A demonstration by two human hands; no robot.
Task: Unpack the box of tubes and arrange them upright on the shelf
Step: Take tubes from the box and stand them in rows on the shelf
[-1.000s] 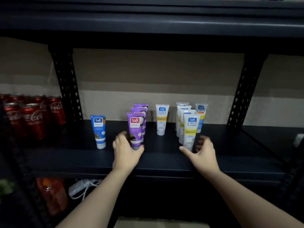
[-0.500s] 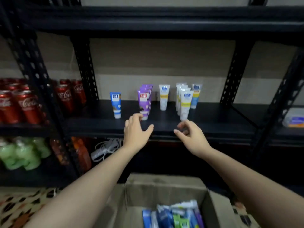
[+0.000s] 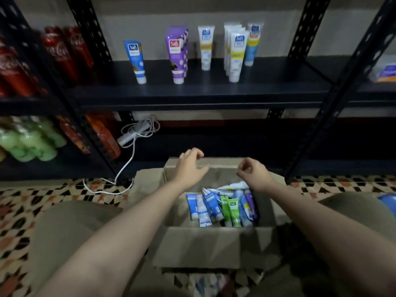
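Red cans (image 3: 62, 54) at left blurred, leftmost cut by frame edge; I can't get a count. Green bottles (image 3: 27, 140) smeared, cut at left edge. Purple tubes (image 3: 177, 54) stacked front to back, rear ones hidden behind first. Same for white-yellow tubes (image 3: 235, 54). Tubes in box (image 3: 222, 207) overlap, lower layers hidden, small print unreadable. Right hand (image 3: 254, 174) fingers curled toward palm, can't tell if anything pinched. Package (image 3: 384, 71) at right edge cut off, blurred. Blue object (image 3: 388, 203) at right edge, unidentifiable.
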